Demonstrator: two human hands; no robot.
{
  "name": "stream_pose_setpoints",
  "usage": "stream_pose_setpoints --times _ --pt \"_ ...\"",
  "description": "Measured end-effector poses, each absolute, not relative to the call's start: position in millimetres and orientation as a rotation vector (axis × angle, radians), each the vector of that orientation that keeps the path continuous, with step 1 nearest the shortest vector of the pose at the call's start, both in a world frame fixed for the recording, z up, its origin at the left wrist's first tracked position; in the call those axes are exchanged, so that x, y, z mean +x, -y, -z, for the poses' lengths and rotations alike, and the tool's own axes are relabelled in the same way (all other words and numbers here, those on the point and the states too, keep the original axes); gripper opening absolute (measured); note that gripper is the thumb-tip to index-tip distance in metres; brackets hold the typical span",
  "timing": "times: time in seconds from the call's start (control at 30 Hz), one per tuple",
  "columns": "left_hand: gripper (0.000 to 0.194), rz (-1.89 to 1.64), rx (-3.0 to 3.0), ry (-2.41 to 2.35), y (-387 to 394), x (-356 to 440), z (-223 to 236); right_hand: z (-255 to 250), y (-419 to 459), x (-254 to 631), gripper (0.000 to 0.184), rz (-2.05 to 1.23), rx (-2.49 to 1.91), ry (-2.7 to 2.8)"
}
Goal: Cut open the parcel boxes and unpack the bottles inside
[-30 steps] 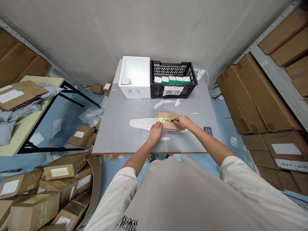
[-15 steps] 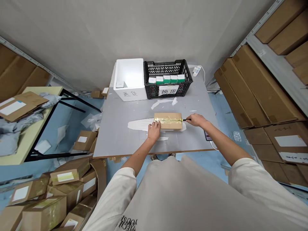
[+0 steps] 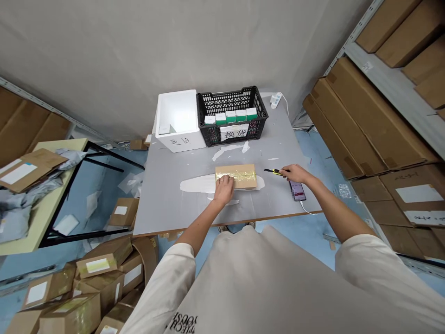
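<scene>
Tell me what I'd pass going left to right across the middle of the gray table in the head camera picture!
White patch → cardboard box → yellow box cutter → right hand

The cardboard parcel [image 3: 248, 183] in front of you is matt brown paper board, banded with glossy, crinkled clear tape [image 3: 239, 175]. Your utility knife [image 3: 274, 171] has a smooth yellow-and-black plastic body. The surface [image 3: 174, 204] is matt grey laminate, scuffed and flecked with white, with a bare wood edge. The expanded polystyrene box [image 3: 194, 141] is white, matt and finely grained; the crate [image 3: 231, 95] is black moulded plastic. Your phone [image 3: 297, 190] has a glossy glass face. The shelf [image 3: 382, 76] is pale painted metal.
</scene>
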State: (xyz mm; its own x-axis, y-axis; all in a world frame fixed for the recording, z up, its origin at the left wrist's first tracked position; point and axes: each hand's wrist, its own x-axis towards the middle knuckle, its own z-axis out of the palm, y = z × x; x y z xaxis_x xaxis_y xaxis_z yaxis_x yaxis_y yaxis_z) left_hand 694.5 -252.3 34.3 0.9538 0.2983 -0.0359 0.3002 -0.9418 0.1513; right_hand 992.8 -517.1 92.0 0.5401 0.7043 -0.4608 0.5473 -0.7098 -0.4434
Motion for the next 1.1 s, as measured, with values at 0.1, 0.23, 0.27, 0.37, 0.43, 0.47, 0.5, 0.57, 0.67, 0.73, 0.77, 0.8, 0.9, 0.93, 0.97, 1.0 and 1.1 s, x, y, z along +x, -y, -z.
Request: stream_pose_setpoints --times 0.1,0.23,0.27,0.37,0.43,0.47,0.5,0.57,0.67,0.73,0.77,0.8,0.9,0.93,0.97,1.0,1.1 --pt "0.055 0.087 2.917 -0.224 264.9 724.1 -36.2 -87.9 513.9 984.7 0.042 -0.887 -2.434 0.994" --pt "0.060 0.225 2.924 -0.208 274.1 757.2 -33.5 -82.5 509.0 976.0 0.043 -0.885 -2.325 0.960" --pt "0.059 0.256 2.928 -0.216 274.6 762.5 -32.3 -80.1 509.0 974.5 0.043 -0.892 -2.309 0.953" --pt "0.056 0.319 2.942 -0.210 274.9 772.4 -28.9 -69.3 510.1 971.8 0.040 -0.908 -2.287 0.946" --pt "0.054 0.338 2.961 -0.212 276.0 775.4 -27.8 -60.0 510.3 971.9 0.038 -0.922 -2.273 0.948" --pt "0.054 0.341 2.971 -0.220 277.1 776.2 -27.7 -55.5 510.0 972.7 0.038 -0.930 -2.260 0.952" --pt "0.055 0.338 2.979 -0.227 278.4 776.4 -27.9 -51.2 509.4 974.0 0.038 -0.936 -2.245 0.963" --pt "0.058 0.327 2.987 -0.241 281.1 775.7 -29.2 -44.4 507.4 978.5 0.038 -0.952 -2.217 1.027" --pt "0.059 0.303 2.999 -0.260 284.7 772.5 -31.4 -39.1 501.1 989.1 0.034 -0.953 -2.227 1.229" --pt "0.058 0.282 3.008 -0.258 286.2 770.0 -31.9 -38.0 493.3 996.8 0.035 -0.892 -2.285 1.385" --pt "0.058 0.270 3.011 -0.254 286.7 768.8 -31.7 -37.8 488.1 1000.3 0.035 -0.848 -2.318 1.453" --pt "0.058 0.257 3.012 -0.253 287.1 767.6 -31.2 -37.8 482.2 1003.2 0.036 -0.805 -2.344 1.514" --pt "0.061 0.225 2.999 -0.265 287.5 764.6 -28.7 -37.6 462.6 1008.4 0.036 -0.714 -2.359 1.656" --pt "0.061 0.217 2.990 -0.269 287.5 763.7 -27.9 -37.2 456.9 1009.0 0.035 -0.703 -2.351 1.690" --pt "0.062 0.212 2.982 -0.272 287.4 762.8 -27.1 -36.5 452.3 1009.4 0.034 -0.702 -2.343 1.711" --pt "0.062 0.209 2.977 -0.273 287.2 762.1 -26.5 -35.6 449.2 1009.6 0.032 -0.718 -2.336 1.718" --pt "0.060 0.217 2.982 -0.271 286.3 761.0 -25.7 -31.8 450.0 1009.0 0.029 -0.851 -2.315 1.646"
